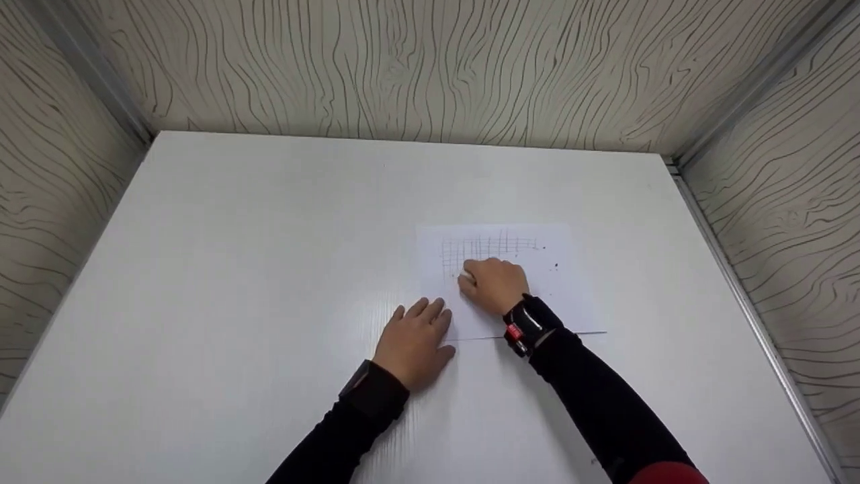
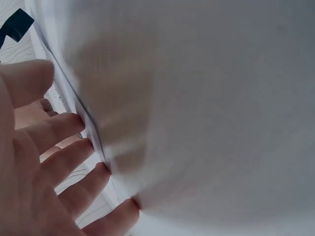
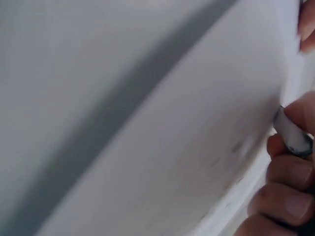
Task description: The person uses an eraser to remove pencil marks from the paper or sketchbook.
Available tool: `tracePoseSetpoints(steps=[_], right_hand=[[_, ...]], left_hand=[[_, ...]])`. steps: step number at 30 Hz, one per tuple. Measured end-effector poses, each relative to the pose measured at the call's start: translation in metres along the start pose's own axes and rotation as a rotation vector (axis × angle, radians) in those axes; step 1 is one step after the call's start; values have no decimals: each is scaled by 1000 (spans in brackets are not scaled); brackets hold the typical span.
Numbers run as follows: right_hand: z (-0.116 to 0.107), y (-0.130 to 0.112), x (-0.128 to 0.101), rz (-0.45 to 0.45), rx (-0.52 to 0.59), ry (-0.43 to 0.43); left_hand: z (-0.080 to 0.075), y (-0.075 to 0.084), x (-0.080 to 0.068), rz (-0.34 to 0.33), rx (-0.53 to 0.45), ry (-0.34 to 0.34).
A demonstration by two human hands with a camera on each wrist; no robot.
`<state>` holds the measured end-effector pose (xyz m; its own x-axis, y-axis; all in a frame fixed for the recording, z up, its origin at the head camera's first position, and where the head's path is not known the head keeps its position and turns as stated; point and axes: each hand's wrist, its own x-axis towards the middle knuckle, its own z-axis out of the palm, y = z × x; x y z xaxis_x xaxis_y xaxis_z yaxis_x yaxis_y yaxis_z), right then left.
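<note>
A white sheet of paper (image 1: 564, 306) bearing a hand-drawn pencil grid (image 1: 490, 243) lies on the white table. Over the grid's lower left part, my right hand (image 1: 496, 282) pinches a small white eraser (image 3: 291, 132) with dark smudges against the paper, its other fingers curled. The hand covers most of the eraser in the head view. My left hand (image 1: 413, 343) rests at the sheet's lower left corner, fingers spread and fairly straight, fingertips around the paper's edge.
Several dark crumbs (image 1: 556, 265) lie on the right side of the sheet. Wood-patterned walls (image 1: 403, 74) stand along the table's back and both sides. The white tabletop (image 1: 235, 269) extends left of the paper.
</note>
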<state>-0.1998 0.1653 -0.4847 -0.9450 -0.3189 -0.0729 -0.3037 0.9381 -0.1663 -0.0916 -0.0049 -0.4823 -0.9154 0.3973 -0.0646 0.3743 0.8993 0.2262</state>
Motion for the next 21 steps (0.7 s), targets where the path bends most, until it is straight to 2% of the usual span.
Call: tracePoseSetpoints(steps=[4,11,13,19,21], right_hand=[[-4,15,6,87,-43,67],[1,-7,0,7,8,39],[1,-8,-2,22,22,28],[-9,22,2,101,49,17],[-10,24,1,117,34,33]], left_hand=[[1,3,2,-8,1,-1],[0,3,1,19,16,23],[-1,3,1,27,26,29],[-3,5,1,24,36,43],[-2,6,0,23,35,48]])
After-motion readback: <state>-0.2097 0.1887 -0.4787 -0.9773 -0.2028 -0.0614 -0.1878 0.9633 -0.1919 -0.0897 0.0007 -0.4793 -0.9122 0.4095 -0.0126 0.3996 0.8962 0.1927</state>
